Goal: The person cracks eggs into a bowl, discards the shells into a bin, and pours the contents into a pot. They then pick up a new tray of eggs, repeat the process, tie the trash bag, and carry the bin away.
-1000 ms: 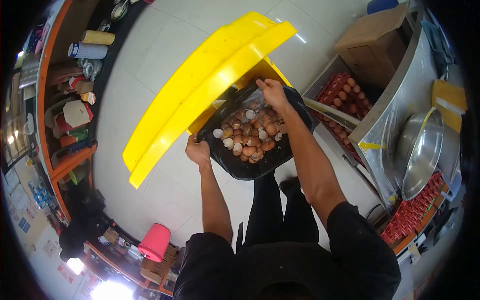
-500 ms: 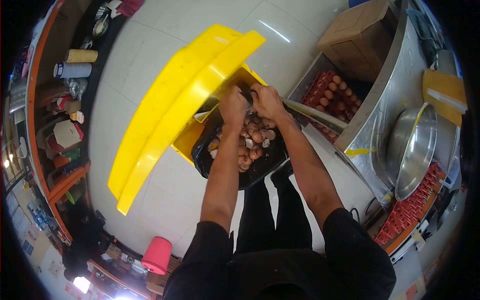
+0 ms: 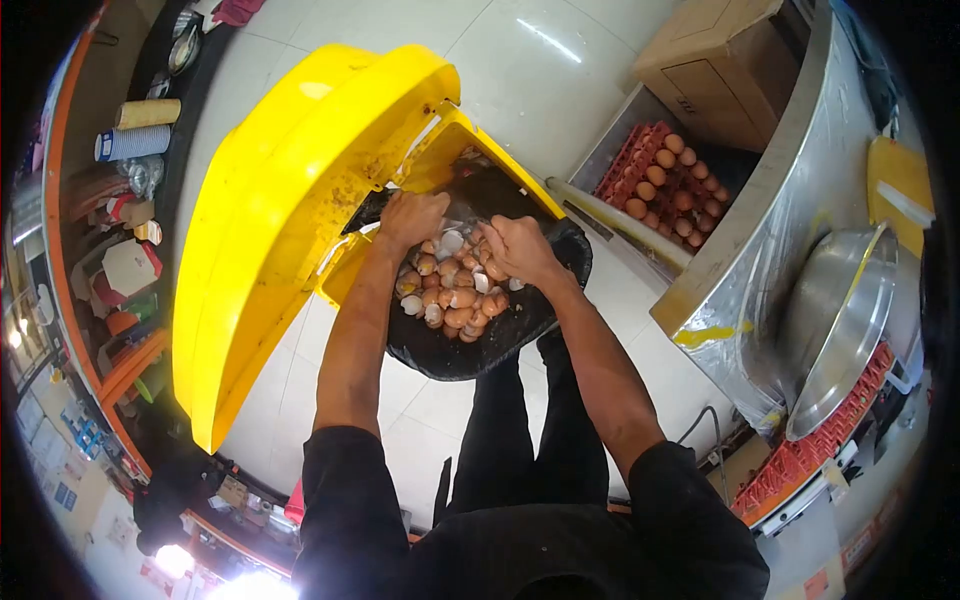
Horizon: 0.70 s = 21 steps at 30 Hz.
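A yellow bin (image 3: 535, 185) stands open in front of me, its lid (image 3: 290, 190) swung up to the left. Black liner plastic (image 3: 470, 355) covers its near rim. Inside lies a heap of cracked brown eggshells (image 3: 455, 290). Both fists are over the heap, with crumpled clear plastic (image 3: 460, 212), which looks like a bag, stretched between them. My left hand (image 3: 412, 218) is closed on its left side, close to the lid hinge. My right hand (image 3: 520, 248) is closed on its right side, just above the shells. The fingertips are mostly hidden.
To the right, red trays of whole eggs (image 3: 675, 190) sit beside a cardboard box (image 3: 715, 75). A metal-sided counter (image 3: 745, 240) carries a steel bowl (image 3: 845, 330). Orange-edged shelving (image 3: 125, 370) with cups (image 3: 135, 143) lines the left. My legs are close behind the bin.
My hands have moved apart and nearer to me, uncovering the clear plastic between them. More eggshells show in the heap. The lid appears further left and shows more of its inside.
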Motion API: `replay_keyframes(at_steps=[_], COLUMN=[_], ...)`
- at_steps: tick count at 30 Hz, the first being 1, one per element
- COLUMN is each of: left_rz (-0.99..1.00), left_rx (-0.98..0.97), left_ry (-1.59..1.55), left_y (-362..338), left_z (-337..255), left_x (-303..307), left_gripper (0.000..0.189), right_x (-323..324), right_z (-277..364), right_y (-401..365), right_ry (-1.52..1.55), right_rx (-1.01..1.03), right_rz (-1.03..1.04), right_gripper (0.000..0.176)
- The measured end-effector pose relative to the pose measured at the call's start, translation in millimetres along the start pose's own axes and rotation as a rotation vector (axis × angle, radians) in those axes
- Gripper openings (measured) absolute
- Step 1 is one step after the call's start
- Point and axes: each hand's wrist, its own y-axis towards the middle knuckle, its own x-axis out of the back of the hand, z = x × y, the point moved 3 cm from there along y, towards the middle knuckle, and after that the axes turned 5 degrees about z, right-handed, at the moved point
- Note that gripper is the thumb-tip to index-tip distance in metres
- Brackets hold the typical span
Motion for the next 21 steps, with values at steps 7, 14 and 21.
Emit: replay_keyframes(at_steps=[7,14,21], left_rz=[-0.148,-0.346,-0.150], left_rx=[0.338,0.257,0.468], left_ry=[-0.196,-0.433,-0.471], left_y=[12.2,41.6,50.0], left_z=[-3.5,-14.1,-25.3], left_x=[17.4,63.7,60.4], left_gripper=[0.025,0.041,0.034], right_x=[21.4,44.6,28.9], right_z=[4.7,-40.4,-127.4], right_y=[20.7,146.1,132.8], right_ry=[-0.166,-0.205,0.610], right_rx=[0.005,-0.371,-0.973], right_rz=[-0.449,-0.139,0.282], right_gripper=[0.028,0.031,0.038])
